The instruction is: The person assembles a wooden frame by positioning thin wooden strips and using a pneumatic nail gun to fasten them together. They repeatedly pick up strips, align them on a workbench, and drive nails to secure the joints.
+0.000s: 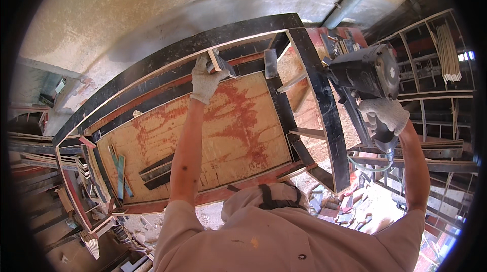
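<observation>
My left hand, in a pale knitted work glove, reaches to the far side of a large dark wooden frame. Its fingers are closed round a short wood piece with a dark face and pale edges, set against the frame's inner side. My right hand, gloved too, grips a black nail gun by its handle beyond the frame's right end. The gun's front end lies near the frame's right rail; whether they touch I cannot tell. An air hose hangs below the handle.
Within the frame lies a red-stained plywood panel with loose dark strips and a greenish strip. A wall rises behind it. Wood scraps litter the floor at front right. Frames and slats stand at right.
</observation>
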`<state>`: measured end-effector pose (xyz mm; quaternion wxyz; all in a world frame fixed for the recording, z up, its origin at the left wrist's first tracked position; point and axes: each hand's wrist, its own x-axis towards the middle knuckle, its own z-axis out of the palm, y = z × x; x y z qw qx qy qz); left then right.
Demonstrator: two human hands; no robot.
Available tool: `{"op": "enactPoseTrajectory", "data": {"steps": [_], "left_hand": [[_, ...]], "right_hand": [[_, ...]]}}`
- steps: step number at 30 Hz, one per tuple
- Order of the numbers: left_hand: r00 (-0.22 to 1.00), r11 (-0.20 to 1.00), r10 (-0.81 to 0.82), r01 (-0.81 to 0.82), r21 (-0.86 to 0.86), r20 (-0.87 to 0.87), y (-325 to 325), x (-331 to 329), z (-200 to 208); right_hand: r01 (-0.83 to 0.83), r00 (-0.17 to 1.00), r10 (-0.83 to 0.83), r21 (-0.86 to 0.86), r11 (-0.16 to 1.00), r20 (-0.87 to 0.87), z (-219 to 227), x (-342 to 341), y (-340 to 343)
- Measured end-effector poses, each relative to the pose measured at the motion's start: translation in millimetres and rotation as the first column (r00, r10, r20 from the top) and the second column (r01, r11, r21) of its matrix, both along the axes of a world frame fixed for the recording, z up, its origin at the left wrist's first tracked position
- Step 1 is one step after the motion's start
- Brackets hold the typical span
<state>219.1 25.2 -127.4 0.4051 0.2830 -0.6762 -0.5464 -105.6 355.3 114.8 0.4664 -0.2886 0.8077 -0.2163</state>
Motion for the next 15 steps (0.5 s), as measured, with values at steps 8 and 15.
{"op": "enactPoseTrajectory", "data": {"steps": [8, 15], "left_hand": [[0.988, 0.988, 0.064, -0.043, -0.148, 0.142, -2, -13, 5], [0.974, 0.997, 0.052, -0.064, 0.050, 0.220, -30, -33, -7]], "right_hand": [[-0.272, 0.959, 0.274, -0.475, 0.837, -0.067, 18, 17, 28], [0.063, 0.981, 0.050, -0.555, 0.830, 0.187, 80, 90, 25]]}}
